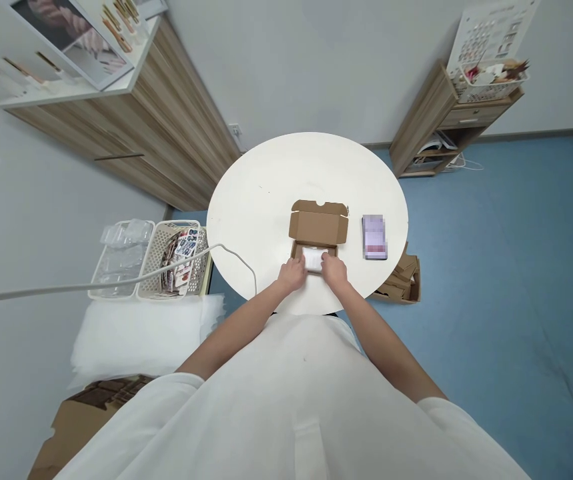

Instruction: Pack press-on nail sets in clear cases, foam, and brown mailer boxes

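Note:
On the round white table [276, 173] an open cardboard mailer box [319, 228] lies with its lid folded back, away from me. A small white wrapped packet [315, 259] is at the box's tray, between my two hands. My left hand [293, 274] grips the packet's left side with curled fingers. At its right side, my right hand [334, 268] has thumb and fingers closed on the packet. What is inside the wrapping cannot be seen, and the hands cover the box's front corners.
To the right on the table lies a phone [375, 237] with a blurred screen. A white cable [181, 263] crosses from the left onto the table's edge. White baskets [166, 260] and stacked white wrapping sheets [141, 337] are at left. A carton of cardboard [401, 280] stands low at right.

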A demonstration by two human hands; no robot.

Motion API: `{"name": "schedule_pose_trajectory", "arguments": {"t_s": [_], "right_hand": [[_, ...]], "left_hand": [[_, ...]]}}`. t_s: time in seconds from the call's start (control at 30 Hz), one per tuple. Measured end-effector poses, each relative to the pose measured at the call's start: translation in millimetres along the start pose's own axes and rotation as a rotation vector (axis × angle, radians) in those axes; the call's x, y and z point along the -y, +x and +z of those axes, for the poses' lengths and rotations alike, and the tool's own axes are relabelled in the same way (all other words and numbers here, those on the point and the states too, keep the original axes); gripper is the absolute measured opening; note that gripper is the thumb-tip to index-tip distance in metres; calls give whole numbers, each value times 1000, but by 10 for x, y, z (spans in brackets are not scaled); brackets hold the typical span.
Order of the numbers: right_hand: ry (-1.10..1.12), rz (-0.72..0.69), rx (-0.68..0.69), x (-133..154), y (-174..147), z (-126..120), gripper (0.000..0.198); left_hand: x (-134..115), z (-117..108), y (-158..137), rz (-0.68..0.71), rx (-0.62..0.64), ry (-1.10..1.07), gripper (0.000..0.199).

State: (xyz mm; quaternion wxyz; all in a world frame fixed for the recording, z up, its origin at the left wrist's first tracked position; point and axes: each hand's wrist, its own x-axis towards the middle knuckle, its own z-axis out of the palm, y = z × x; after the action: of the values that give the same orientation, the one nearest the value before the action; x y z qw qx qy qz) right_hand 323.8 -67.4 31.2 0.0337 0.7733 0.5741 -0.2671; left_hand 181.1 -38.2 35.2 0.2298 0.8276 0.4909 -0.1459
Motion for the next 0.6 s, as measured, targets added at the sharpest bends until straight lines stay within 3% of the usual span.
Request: {"name": "schedule_pose_trajectory", "arguments": {"t_s": [0.3, 0.43, 0.6], "right_hand": [[41, -140, -85, -20, -22, 79, 26], [178, -230, -188, -83, -73, 105, 26], [421, -342, -332, -223, -156, 99, 27]], "left_hand": [[134, 160, -121, 43, -115, -206, 56], [122, 171, -208, 39, -210, -306, 54], [215, 132, -318, 104, -319, -395, 38]]}}
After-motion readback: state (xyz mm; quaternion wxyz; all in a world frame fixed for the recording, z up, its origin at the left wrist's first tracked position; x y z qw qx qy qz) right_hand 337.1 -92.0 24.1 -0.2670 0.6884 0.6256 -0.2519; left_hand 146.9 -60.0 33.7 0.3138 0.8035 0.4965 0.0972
